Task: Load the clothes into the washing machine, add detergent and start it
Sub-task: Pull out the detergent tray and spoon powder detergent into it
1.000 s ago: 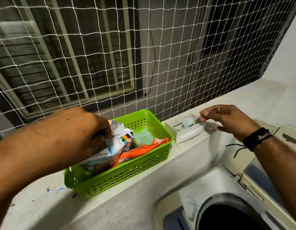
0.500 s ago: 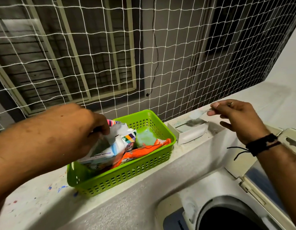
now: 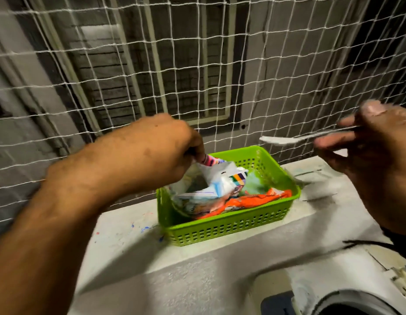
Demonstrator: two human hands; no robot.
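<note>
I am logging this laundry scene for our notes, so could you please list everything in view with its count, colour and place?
basket: one, green, on the ledge, centre
detergent packet: one, white with coloured stripes, in the basket, top edge pinched
orange packet: one, orange, in the basket, right of the detergent packet
spoon: one, white, in the air above the basket's right end
ledge: one, pale grey, paint specks, below the netting
netting: one, white, across the opening behind
washing machine: one, white, drum opening dark, bottom right
left hand: one, pinching the detergent packet
right hand: one, holding the spoon's handle; blurred
</note>
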